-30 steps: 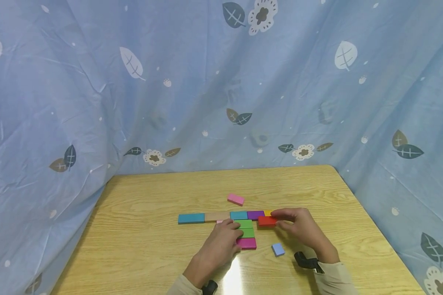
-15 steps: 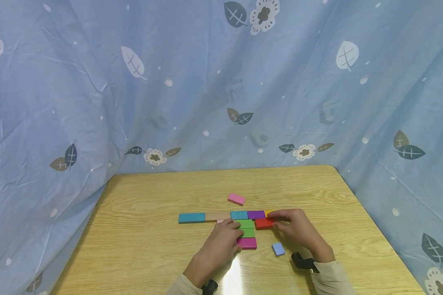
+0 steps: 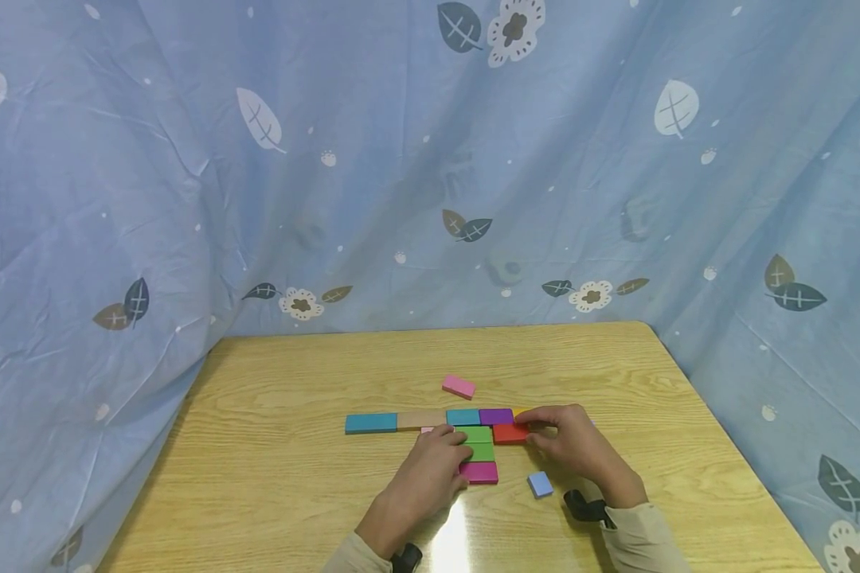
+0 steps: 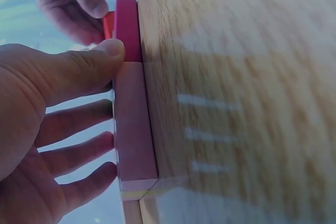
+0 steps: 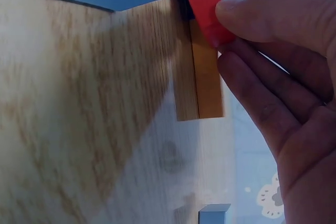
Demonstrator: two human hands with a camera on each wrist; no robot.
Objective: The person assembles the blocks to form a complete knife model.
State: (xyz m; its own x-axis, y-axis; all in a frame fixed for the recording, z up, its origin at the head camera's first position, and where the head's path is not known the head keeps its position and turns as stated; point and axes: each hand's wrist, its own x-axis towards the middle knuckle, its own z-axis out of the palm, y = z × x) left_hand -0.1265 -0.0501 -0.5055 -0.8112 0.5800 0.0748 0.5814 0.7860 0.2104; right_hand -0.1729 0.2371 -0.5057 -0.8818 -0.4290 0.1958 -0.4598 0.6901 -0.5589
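My right hand (image 3: 573,442) pinches a red block (image 3: 509,434) between thumb and fingertips. In the head view the red block is in front of a purple block (image 3: 496,416), right of the upper green block (image 3: 475,434). An orange-yellow block (image 5: 207,77) ends the back row, partly behind my right fingers. My left hand (image 3: 423,473) lies over the left part of the block group, partly hiding it. Its extended fingers touch a pale pink block (image 4: 134,124), the thumb tip at its joint with a magenta block (image 4: 127,30). A second green block (image 3: 482,452) lies before the first.
The back row runs left through a short teal block (image 3: 463,417), a tan block (image 3: 421,419) and a long teal block (image 3: 371,423). A loose pink block (image 3: 459,387) lies behind it. A small blue block (image 3: 541,484) lies in front. A patterned curtain (image 3: 373,159) hangs behind the table.
My right hand has moved slightly left with the red block, bringing it close to the green block and the purple one. My left hand has stayed in place.
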